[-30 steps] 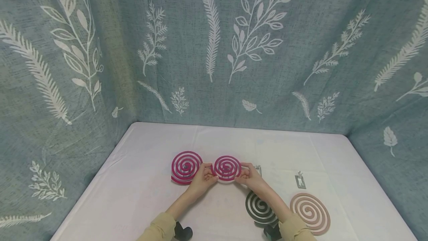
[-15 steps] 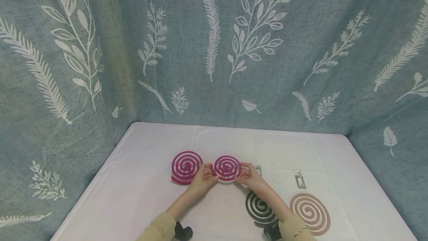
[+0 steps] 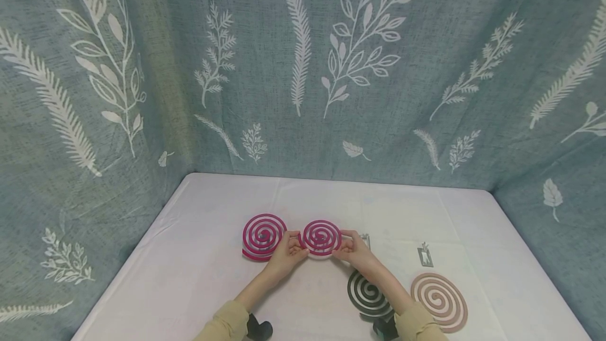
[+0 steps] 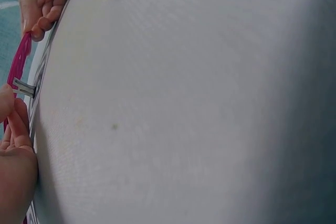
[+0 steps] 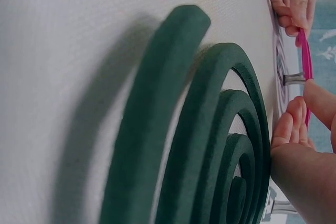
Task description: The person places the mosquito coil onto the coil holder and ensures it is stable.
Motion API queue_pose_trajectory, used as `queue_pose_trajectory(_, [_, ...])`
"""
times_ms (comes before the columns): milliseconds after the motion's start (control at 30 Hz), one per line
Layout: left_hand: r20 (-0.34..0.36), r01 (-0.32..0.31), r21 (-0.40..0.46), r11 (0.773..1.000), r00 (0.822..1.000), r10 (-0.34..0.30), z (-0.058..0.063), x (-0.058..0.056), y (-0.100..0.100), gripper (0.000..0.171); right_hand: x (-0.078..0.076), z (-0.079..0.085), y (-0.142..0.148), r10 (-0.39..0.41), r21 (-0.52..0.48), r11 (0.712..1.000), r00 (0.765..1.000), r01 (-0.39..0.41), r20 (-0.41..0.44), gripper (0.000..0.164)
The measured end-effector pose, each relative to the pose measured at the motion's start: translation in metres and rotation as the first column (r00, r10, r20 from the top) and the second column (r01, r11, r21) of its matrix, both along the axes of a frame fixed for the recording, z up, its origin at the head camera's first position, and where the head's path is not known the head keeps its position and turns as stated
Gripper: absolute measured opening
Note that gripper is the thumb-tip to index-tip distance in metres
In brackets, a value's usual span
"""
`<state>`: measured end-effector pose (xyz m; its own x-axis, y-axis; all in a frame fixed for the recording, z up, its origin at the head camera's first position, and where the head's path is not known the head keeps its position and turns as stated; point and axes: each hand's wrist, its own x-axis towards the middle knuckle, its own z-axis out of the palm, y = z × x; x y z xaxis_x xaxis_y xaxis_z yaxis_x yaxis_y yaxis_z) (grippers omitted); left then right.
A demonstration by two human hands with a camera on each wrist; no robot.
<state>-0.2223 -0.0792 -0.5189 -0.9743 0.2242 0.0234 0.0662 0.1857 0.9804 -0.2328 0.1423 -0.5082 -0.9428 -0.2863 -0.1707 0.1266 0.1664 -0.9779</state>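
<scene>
A pink mosquito coil (image 3: 320,236) is held level just above the table between my two hands. My left hand (image 3: 284,258) pinches its left rim with thumb and fingertips; my right hand (image 3: 358,254) pinches the right rim the same way. In the left wrist view a small metal coil stand (image 4: 24,88) rises from the table to the coil's underside; whether it is engaged with the coil I cannot tell. Just left of my left hand lies a second pink mosquito coil (image 3: 265,235), partly covered by the fingers.
A dark green mosquito coil (image 3: 371,290) lies under my right forearm, and a brown mosquito coil (image 3: 435,298) lies right of it. One metal stand (image 3: 426,263) sits behind the brown coil; another metal stand (image 3: 366,240) is partly behind my right hand. Patterned curtains (image 3: 293,67) enclose the white table (image 3: 222,199).
</scene>
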Motion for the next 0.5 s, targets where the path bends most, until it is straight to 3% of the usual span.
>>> queue_pose_trajectory(500, [0.003,0.001,0.009,1.0,1.0,-0.001,-0.0005,-0.0001,0.0003,0.057,-0.0001,0.0,0.0,-0.003,-0.002,1.0,1.0,0.003,0.002,0.066])
